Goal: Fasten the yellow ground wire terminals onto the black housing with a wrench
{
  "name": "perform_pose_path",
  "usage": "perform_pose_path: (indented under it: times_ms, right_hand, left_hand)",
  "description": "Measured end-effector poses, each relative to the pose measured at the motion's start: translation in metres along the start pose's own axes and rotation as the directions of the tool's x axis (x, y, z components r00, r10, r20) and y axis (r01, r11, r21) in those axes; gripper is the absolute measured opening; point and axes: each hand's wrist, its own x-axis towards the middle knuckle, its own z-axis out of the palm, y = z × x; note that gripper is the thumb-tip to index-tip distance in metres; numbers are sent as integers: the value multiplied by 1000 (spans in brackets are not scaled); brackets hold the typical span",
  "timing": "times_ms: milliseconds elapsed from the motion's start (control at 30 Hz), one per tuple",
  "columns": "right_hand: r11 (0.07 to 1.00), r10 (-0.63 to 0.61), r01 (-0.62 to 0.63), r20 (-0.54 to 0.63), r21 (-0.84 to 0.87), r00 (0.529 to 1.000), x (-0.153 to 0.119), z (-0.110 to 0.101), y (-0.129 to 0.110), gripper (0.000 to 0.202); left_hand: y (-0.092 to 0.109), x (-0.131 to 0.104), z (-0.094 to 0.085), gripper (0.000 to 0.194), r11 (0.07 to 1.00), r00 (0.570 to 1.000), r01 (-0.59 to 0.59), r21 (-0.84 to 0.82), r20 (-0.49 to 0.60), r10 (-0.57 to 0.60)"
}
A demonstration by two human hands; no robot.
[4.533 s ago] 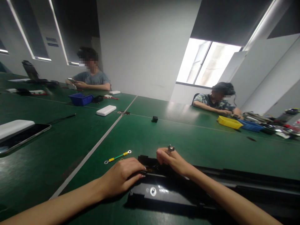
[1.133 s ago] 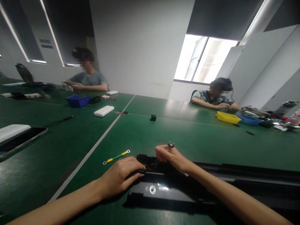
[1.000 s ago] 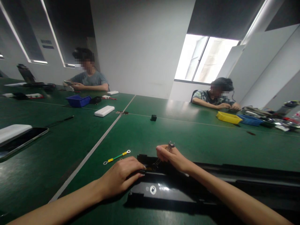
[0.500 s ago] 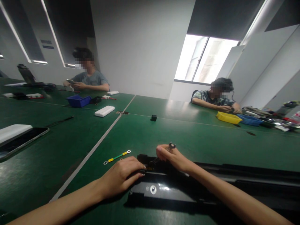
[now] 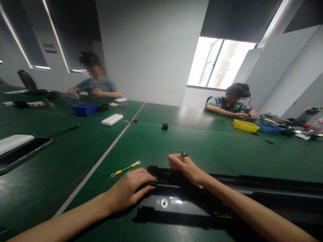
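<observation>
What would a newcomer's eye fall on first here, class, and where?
In front, the right hand holds a metal wrench over a long black housing, while the left hand rests at its left end. Beyond the left hand lies a green-and-yellow cable. Farther back on the right, a yellow tray stands out against the green table.

A green bench (image 5: pixel 143 144) is crossed by a pale strip (image 5: pixel 101 161). A long black housing (image 5: pixel 194 208) is laid across its near right part, with a green-and-yellow cable (image 5: pixel 126 168) placed off its left end. A small black cube (image 5: pixel 165 126) is set farther back. On the left, a phone (image 5: pixel 27 151), a white slab (image 5: pixel 15 143), a white block (image 5: pixel 112 120) and a dark-blue bin (image 5: pixel 83 109) are found; on the right, a yellow tray (image 5: pixel 245 125).
</observation>
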Motion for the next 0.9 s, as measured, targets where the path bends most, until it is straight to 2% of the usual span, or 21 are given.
perform_pose_path:
  times_ms: [200,467,667,900]
  right_hand:
    - [1000,13,-13,7,-22,1000,0,1,0,53]
    - [999,28,-29,49,33,998,-1,2,-5,55]
    - [999,37,-38,33,29,999,-2,1,-4,54]
    - [1000,-6,6,-4,11,1000,-1,0,-1,55]
  left_hand:
    - [1,1,-1,20,1000,1000,-1,0,-10,1]
    - [2,0,-1,20,1000,1000,-1,7,-16,1]
    - [3,1,-2,21,1000,1000,0,-3,-12,0]
    - [3,0,-2,20,1000,1000,4,-7,-4,-4]
